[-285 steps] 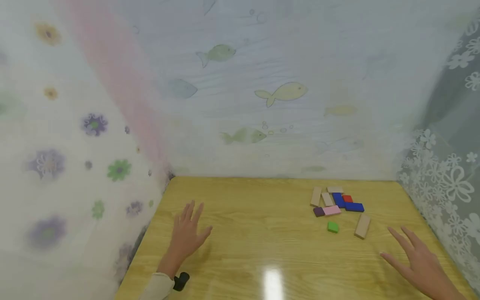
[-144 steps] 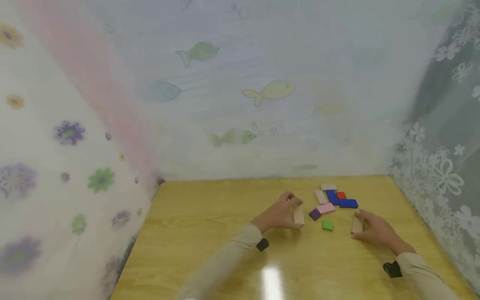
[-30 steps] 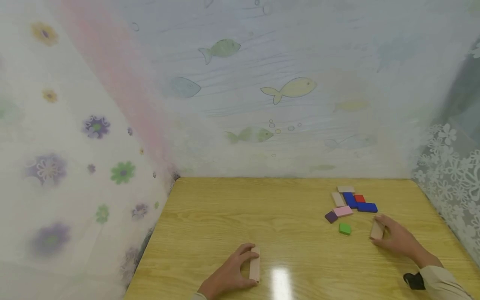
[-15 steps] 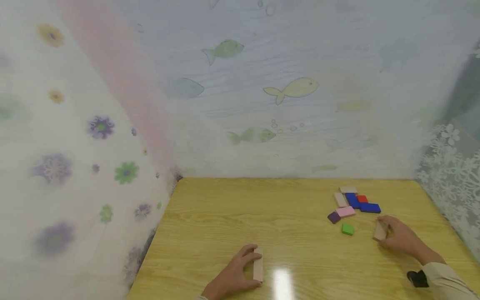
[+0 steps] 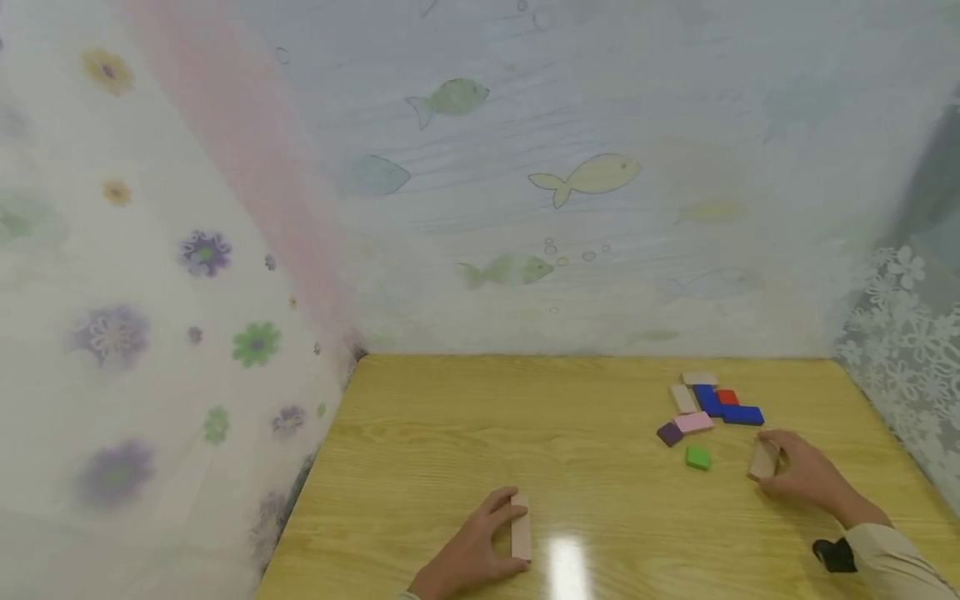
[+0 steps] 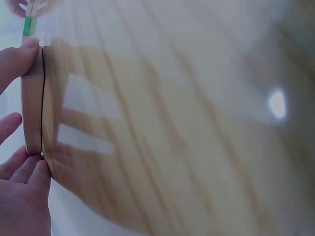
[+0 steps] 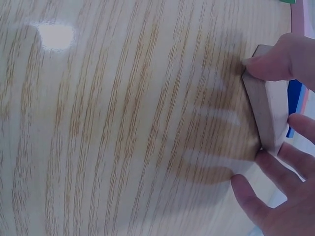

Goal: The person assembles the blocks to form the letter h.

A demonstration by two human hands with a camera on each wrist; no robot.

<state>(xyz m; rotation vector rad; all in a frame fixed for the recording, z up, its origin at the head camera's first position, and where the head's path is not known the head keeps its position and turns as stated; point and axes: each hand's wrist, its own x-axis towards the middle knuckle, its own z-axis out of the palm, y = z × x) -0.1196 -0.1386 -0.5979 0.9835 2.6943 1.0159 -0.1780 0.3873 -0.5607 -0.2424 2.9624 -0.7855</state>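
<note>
Head view: hands (image 5: pixel 474 546) (image 5: pixel 808 477) well apart, pinching wooden blocks (image 5: pixel 521 533) (image 5: pixel 763 460) by ends.

Four plain wooden blocks (image 5: pixel 521 533) are leading the count, two blue blocks (image 5: pixel 742 415) are coming second, and one red block (image 5: pixel 727 397), one pink block (image 5: pixel 694 422), one purple block (image 5: pixel 670 434) and one green block (image 5: pixel 697 458) are making it ten; two hands (image 5: pixel 472 547) (image 5: pixel 812 479) are showing, one table (image 5: pixel 600 475) too.

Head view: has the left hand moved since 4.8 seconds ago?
Yes: the left hand has moved left and farther away from the far edge of the table.
</note>
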